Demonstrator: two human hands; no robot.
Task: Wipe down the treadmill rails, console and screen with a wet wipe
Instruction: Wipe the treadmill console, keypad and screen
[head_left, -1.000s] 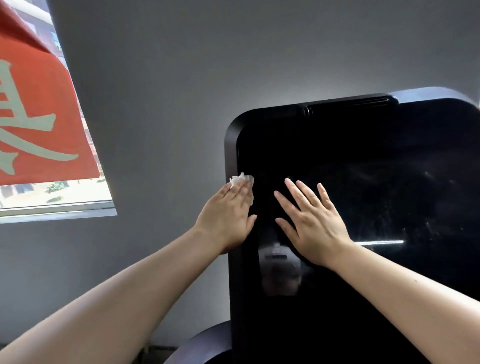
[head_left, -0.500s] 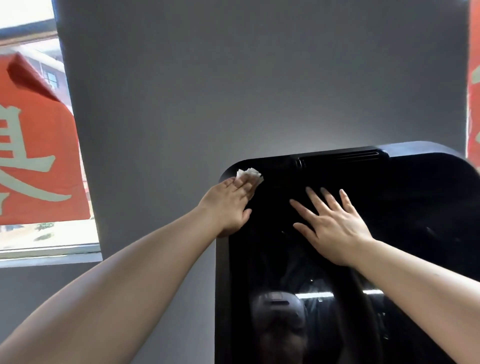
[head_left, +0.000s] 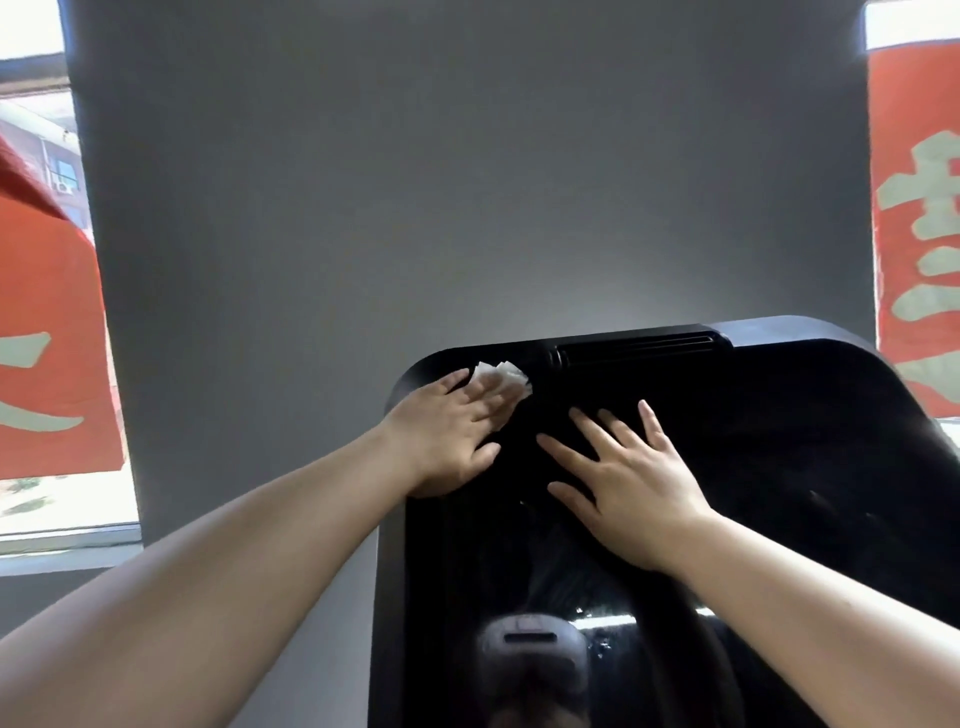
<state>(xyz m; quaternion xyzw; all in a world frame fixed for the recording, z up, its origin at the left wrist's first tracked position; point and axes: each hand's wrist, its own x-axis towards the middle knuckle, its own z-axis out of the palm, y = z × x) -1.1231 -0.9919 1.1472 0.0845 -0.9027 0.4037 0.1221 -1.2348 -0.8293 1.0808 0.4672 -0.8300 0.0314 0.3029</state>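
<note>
The treadmill's tall black glossy screen (head_left: 779, 493) fills the lower right, with a slotted vent along its top edge. My left hand (head_left: 447, 436) lies flat on the screen's top left corner with straight fingers, pressing a crumpled white wet wipe (head_left: 501, 375) against the glass; the wipe sticks out past the fingertips. My right hand (head_left: 628, 483) rests flat on the screen beside it, fingers spread, holding nothing.
A plain grey wall (head_left: 467, 182) stands behind the screen. Windows flank it, with a red banner (head_left: 47, 332) bearing pale characters at left and another red banner (head_left: 919, 208) at right. A head-worn camera is reflected low in the screen.
Both hands have slid up the screen; the left hand and wipe went from mid left edge to the top left corner, then slightly right. The view tilted upward.
</note>
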